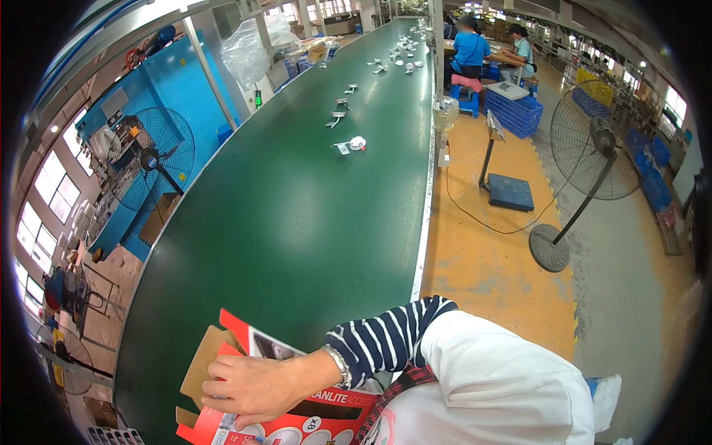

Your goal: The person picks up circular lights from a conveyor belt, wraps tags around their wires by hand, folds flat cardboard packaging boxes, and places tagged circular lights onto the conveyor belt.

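Green conveyor belt (282,230), red carton (297,424) at its near end

Carton: lower left of view, tilted, printed red and white; end toward the left open, bare brown flap (202,363) standing out. Right hand (256,387): back upward, fingers bent and close together over the carton by that open end, thumb lower on the printed face; has hold of the carton, firmness cannot be told. Left hand: not clearly made out at the lower edge; cannot tell its state. Bracelet (337,365) on right wrist, then striped sleeve (378,341).

Further up the belt: white round piece (357,143) with a tab beside it; small pieces (337,115) beyond; scattered cluster (404,50) toward the far end.

Left of belt: black fan (150,159) before blue machinery (156,93). Right, on yellow floor (489,259): platform scale (510,192), blue crates (512,113). Second fan (601,137) farther right. Two co-workers (469,50) seated in the background.
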`<state>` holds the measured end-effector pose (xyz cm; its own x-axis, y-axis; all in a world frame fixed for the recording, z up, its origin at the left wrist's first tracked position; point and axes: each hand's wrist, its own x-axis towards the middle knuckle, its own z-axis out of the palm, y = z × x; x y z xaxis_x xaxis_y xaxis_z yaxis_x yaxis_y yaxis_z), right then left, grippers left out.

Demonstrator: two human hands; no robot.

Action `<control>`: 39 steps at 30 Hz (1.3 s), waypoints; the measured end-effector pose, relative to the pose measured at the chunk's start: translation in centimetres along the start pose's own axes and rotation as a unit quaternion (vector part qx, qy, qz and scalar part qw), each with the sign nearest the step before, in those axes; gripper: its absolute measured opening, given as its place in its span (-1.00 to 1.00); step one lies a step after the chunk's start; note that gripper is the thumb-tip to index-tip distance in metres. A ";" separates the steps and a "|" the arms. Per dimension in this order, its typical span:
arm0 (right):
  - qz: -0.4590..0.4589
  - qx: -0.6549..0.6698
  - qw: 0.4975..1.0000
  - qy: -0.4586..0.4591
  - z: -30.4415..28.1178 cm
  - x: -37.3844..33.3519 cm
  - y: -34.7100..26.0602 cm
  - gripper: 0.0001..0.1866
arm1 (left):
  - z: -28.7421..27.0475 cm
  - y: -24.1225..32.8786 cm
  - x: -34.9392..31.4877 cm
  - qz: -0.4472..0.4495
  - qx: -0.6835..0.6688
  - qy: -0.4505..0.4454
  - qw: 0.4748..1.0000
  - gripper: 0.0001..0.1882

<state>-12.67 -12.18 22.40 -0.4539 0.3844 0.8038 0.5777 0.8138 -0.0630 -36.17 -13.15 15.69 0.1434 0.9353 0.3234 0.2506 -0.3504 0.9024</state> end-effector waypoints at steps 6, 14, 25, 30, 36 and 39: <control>-0.017 0.031 0.999 -0.034 2.2 0.2 -0.7 -0.54 | -2.1 -1.4 0.7 0.122 0.010 0.098 0.988 -0.08; 0.010 0.169 0.985 -0.046 2.7 0.8 -0.2 -0.64 | -2.5 5.2 0.7 0.276 0.144 0.084 0.947 -0.08; 0.068 0.066 0.975 0.202 1.4 -0.3 2.1 -0.63 | -5.3 3.4 2.9 0.108 0.087 -0.061 0.988 -0.37; 0.417 0.706 0.569 -0.064 2.4 -1.6 4.0 -0.57 | -5.3 1.7 4.0 0.092 -0.008 -0.050 0.994 -0.45; 0.420 0.673 0.598 -0.116 1.4 -0.2 3.4 -0.72 | -5.6 0.1 4.5 0.068 -0.115 -0.024 0.991 -0.52; 0.393 0.634 0.662 -0.073 1.2 0.6 2.9 -0.68 | -5.2 1.2 4.3 0.064 -0.156 -0.017 0.986 -0.53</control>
<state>-12.07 -9.14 21.98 -0.4661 0.8686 0.1682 -0.3179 0.0130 -0.9480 -40.26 -9.31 19.62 0.1889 0.8804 0.4350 -0.0772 -0.4283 0.9003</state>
